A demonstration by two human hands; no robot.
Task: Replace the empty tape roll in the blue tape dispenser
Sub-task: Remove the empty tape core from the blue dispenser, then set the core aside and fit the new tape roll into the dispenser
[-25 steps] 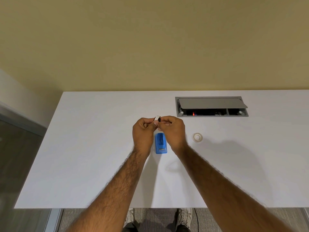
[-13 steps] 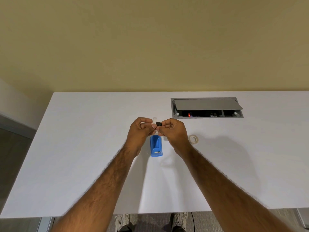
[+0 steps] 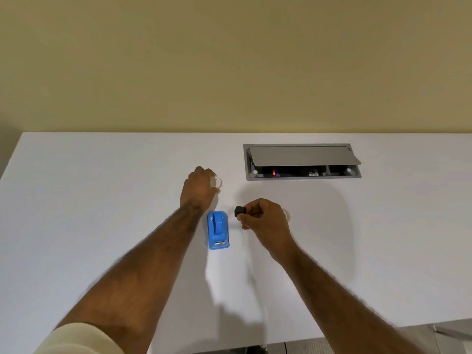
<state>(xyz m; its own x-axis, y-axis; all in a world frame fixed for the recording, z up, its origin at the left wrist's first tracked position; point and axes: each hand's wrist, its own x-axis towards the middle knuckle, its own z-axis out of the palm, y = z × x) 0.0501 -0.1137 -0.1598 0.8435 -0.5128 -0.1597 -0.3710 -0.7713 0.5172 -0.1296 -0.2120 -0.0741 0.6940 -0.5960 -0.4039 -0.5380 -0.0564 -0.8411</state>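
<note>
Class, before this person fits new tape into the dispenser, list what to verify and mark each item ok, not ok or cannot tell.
1. Old roll off the spindle: ok. The left hand holds a clear ring, the empty core, away from the spindle.
2. Spindle in hand: ok. The right hand pinches the black spindle.
3. Dispenser free to load: ok. It stands on the table between the hands, with nothing in its slot.
4. New roll within reach: ok. It lies just behind the right hand, mostly hidden.
5. New roll's tape end found: cannot tell.
6. Left hand free to help: not ok. It holds the core.
</note>
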